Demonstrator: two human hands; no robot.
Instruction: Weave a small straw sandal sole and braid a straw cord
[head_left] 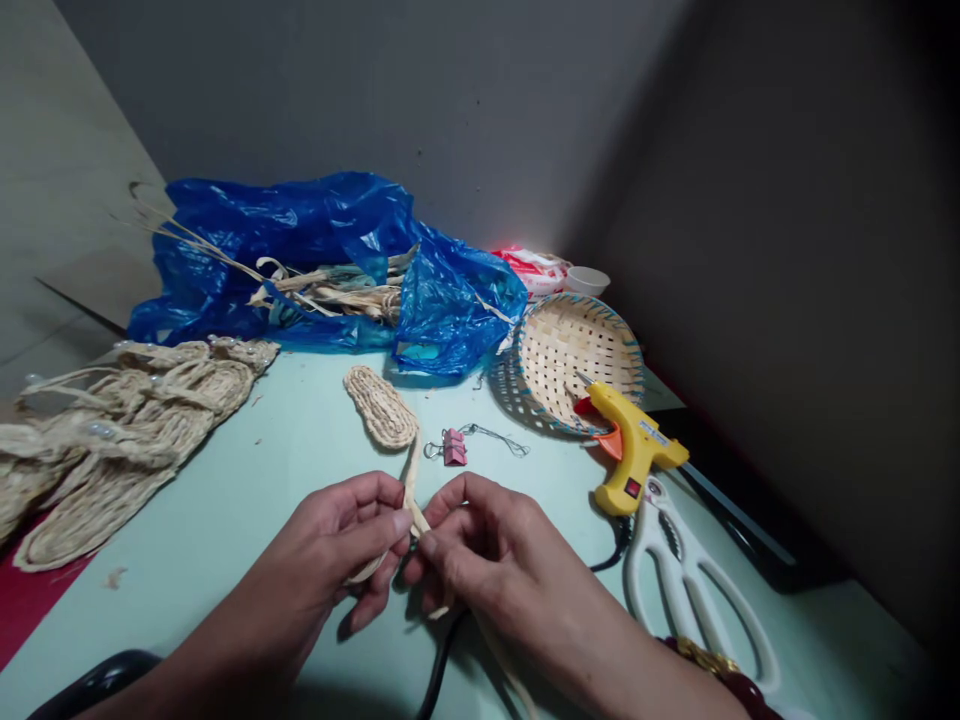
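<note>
Near the front middle of the table, my left hand [360, 545] pinches a pale straw braid [412, 478] between thumb and fingers. My right hand [480, 545] closes on loose strands of the same straw just to the right. The braid runs up to a small woven straw sole [380, 407] that lies flat beyond my hands. Strand ends hang below both hands, partly hidden by the fingers. A pink binder clip [454, 447] with a thin dark cord tied to it lies right of the sole, apart from my hands.
Finished-looking straw sandals [142, 420] with pearly beads are piled at left. A blue plastic bag [300, 220] of dried straw [345, 290] spreads along the back. On the right stand a woven basket [577, 350], a yellow glue gun [637, 440] and white-handled scissors [694, 590]. A black cable [439, 670] runs underneath.
</note>
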